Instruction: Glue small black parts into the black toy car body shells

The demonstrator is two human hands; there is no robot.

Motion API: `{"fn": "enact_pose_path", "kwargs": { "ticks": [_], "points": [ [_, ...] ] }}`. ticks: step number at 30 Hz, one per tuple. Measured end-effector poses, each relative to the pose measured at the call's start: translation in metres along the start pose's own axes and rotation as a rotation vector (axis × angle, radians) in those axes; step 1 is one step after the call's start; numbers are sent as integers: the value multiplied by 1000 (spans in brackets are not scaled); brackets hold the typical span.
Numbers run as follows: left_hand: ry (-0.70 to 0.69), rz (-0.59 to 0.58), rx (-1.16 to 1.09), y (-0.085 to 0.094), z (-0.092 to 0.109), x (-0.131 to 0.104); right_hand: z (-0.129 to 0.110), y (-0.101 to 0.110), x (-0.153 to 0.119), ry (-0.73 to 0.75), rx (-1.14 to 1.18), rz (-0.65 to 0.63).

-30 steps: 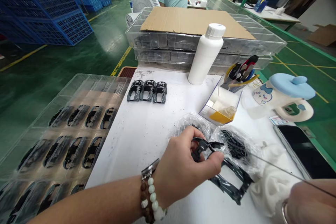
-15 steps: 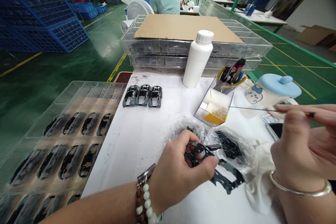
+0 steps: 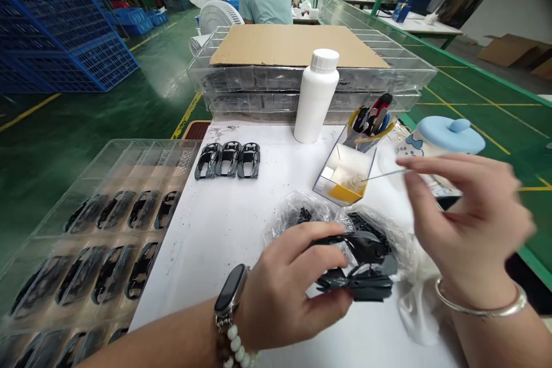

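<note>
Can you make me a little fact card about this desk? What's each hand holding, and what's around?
Left hand: holding a black plastic part
Right hand: pinching a thin rod, its far end at the small open box
Row on desk: three black car-shaped frames
Left of desk: clear tray with more frames
Behind white bottle: stacked clear trays, cardboard on top

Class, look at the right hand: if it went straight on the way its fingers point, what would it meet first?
Probably the small open box; the thin rod in the right hand seems to reach it, though one view leaves depth unclear.
</note>
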State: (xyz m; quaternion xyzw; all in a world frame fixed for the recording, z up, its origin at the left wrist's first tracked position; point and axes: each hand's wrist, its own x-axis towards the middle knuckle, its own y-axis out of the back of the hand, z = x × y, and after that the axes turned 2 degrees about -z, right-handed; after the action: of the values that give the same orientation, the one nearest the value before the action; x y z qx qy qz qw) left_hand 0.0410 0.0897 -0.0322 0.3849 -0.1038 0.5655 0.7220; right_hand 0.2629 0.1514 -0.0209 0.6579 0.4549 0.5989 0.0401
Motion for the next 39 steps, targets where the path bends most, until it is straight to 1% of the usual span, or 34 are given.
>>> {"fn": "enact_pose_path", "kwargs": {
  "ticks": [2, 4, 5, 6, 7, 8, 9, 10, 11, 12, 14, 18, 24, 26, 30, 33, 37, 39],
  "points": [
    [-57, -3, 85, 2, -2, -2, -13, 5, 5, 26, 72, -53],
    [-103, -10, 137, 4, -4, -3, -20, 11, 6, 18, 272, -136],
    [-121, -19, 147, 5, -5, -3, -22, 14, 4, 6, 378, -224],
    [-127, -28, 147, 6, -6, -4, -22, 17, 2, -8, 460, -363],
    [-122, -37, 142, 6, -6, -4, -22, 19, 0, -16, 518, -536],
    [-102, -43, 130, 6, -7, -3, -21, 20, -2, -19, 554, -701],
    [-68, -48, 108, 6, -6, -3, -21, 20, -4, -19, 573, -828],
    [-28, -52, 77, 5, -6, -2, -21, 20, -6, -27, 587, -906],
    [16, -54, 40, 5, -5, -1, -22, 19, -7, -40, 611, -935],
    [59, -50, -1, 4, -4, 0, -23, 18, -8, -65, 636, -929],
    [135, -54, -94, 3, -1, 2, -25, 15, -10, -98, 652, -876],
    [253, -113, -256, 2, 1, 3, -28, 11, -14, -81, 615, -777],
    [354, -114, -284, -1, 4, 3, -27, 10, -20, 3, 587, -660],
    [379, -120, -277, -1, 5, 4, -29, 10, -21, 7, 588, -627],
    [401, -132, -253, 0, 6, 5, -32, 10, -21, -40, 581, -624],
    [364, -127, -226, 1, 5, 5, -33, 11, -20, -93, 610, -631],
    [305, -126, -174, 3, 2, 4, -35, 11, -19, -179, 738, -718],
    [295, -144, -162, 4, 1, 4, -38, 11, -19, -223, 747, -752]
  ]
}}
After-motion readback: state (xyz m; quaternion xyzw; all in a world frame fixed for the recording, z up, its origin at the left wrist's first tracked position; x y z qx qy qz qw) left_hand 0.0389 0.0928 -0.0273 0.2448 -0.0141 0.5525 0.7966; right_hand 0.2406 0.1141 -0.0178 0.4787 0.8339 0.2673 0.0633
